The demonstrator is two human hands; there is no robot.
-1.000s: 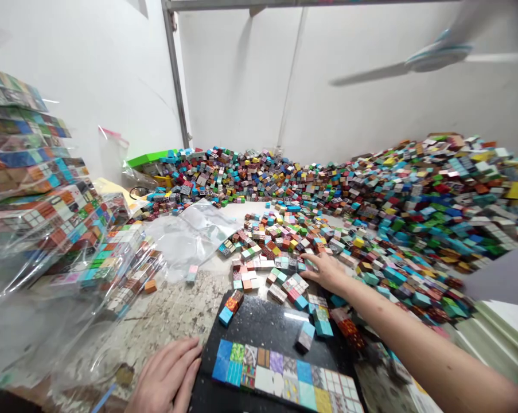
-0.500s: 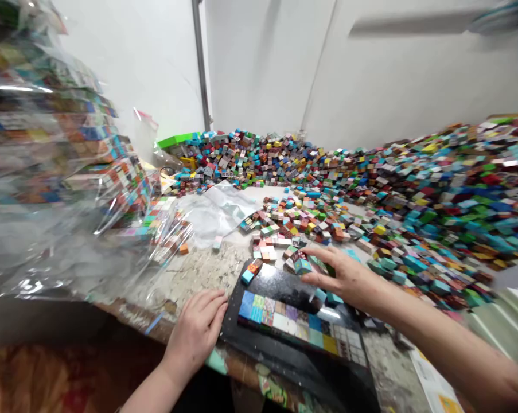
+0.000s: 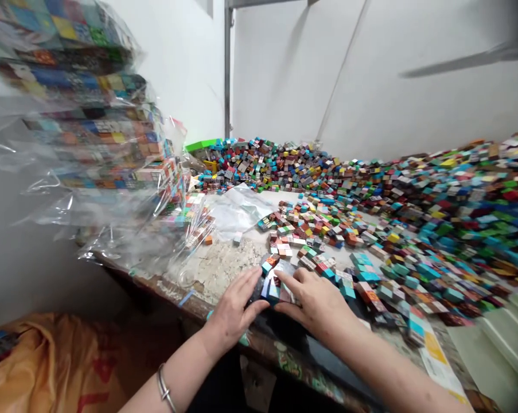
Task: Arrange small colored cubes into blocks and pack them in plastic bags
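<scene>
A row of small coloured blocks (image 3: pixel 272 288) lies on the black board (image 3: pixel 302 338), between my two hands. My left hand (image 3: pixel 233 310) rests at the row's left end, its fingers stretched and the thumb apart, the thumb tip by the near edge. From the right, my right hand (image 3: pixel 316 295) reaches over the row. Its index finger and thumb close around a small block (image 3: pixel 287 293) there, partly hidden by the fingers. Just behind the row sits a pair of orange and blue blocks (image 3: pixel 269 264) on the board. My right hand and forearm cover much of the board.
Loose coloured blocks (image 3: pixel 310 223) spread behind the board, rising into a large heap (image 3: pixel 456 201) at the right. Plastic-wrapped stacks of blocks (image 3: pixel 112 132) stand at the left. A clear plastic bag (image 3: pixel 241 209) lies mid-table. Pale green trays (image 3: pixel 499 338) sit at right.
My right hand has moved left and nearer, from the loose blocks behind the board to the row's left end. My left hand has moved to the row. The camera view has shifted left.
</scene>
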